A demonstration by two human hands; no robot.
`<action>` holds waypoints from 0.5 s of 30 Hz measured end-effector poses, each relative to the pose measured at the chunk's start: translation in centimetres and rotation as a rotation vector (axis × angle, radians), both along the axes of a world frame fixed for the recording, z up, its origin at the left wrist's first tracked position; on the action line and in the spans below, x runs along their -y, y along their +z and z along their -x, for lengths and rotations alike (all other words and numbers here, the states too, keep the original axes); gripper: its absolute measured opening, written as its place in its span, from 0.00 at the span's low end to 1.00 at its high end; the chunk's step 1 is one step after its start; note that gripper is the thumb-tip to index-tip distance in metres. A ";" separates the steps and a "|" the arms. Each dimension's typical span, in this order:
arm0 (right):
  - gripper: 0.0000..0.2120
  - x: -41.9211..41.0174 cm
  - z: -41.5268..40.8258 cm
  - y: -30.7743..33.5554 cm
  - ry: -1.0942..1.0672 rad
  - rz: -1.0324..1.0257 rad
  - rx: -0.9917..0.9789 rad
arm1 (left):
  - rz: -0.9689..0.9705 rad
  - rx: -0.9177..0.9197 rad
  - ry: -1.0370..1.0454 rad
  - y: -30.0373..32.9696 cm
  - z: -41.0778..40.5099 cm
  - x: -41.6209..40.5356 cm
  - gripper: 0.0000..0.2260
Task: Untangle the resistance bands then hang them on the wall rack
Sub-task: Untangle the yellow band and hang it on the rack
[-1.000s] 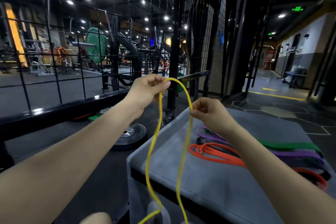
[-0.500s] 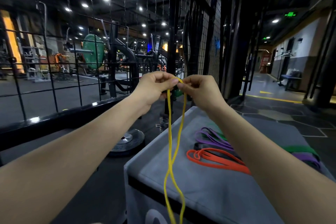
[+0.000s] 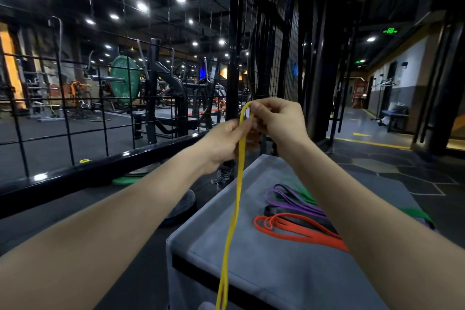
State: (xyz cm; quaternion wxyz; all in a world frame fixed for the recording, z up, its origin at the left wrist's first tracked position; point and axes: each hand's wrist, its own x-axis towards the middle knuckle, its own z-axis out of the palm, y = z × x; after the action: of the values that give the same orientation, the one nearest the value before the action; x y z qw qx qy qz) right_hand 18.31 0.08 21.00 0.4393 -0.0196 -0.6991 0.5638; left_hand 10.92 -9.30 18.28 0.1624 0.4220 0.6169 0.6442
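Both hands, left hand (image 3: 226, 142) and right hand (image 3: 278, 118), pinch the yellow band (image 3: 232, 211) at frame centre; orange band (image 3: 297, 230) lies on the grey surface (image 3: 251, 267)

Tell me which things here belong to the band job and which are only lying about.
Job: yellow band pinched by left hand and right hand; orange band, purple band, black band, green band.
Lying about: green weight plate, grey box.

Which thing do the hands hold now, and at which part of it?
Both the left hand and the right hand pinch the yellow band at its top end; the rest hangs down freely.
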 end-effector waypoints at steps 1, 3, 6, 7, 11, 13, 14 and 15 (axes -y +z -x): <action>0.08 -0.2 0.0 0.0 -0.018 0.037 -0.025 | 0.025 0.014 -0.029 -0.5 -0.2 0.0 0.10; 0.09 -1.0 -0.2 0.1 -0.059 0.150 -0.078 | 0.096 -0.028 -0.058 -1.9 0.0 0.0 0.09; 0.08 -2.6 -1.0 0.1 -0.140 0.329 -0.138 | 0.224 -0.121 -0.030 -3.5 0.8 0.7 0.05; 0.09 -3.2 -1.1 -0.2 -0.154 0.381 -0.165 | 0.254 -0.136 -0.022 -3.9 1.2 0.9 0.04; 0.12 -5.2 -1.5 -1.6 -0.240 0.509 -0.239 | 0.448 -0.334 0.044 -5.6 3.1 2.0 0.05; 0.12 -6.2 -1.9 -2.0 -0.278 0.577 -0.269 | 0.582 -0.450 0.062 -6.8 3.7 2.4 0.03; 0.13 -6.7 -2.1 -2.2 -0.299 0.603 -0.281 | 0.637 -0.479 0.073 -7.5 3.9 2.7 0.04; 0.13 -7.3 -2.3 -2.5 -0.325 0.624 -0.289 | 0.662 -0.471 0.084 -8.1 4.2 2.9 0.05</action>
State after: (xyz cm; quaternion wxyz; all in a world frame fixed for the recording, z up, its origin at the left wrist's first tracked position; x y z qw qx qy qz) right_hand 20.62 7.34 18.51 0.5900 -0.1832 -0.4125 0.6694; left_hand 6.73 -12.22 10.16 0.1175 0.4573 0.8279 0.3028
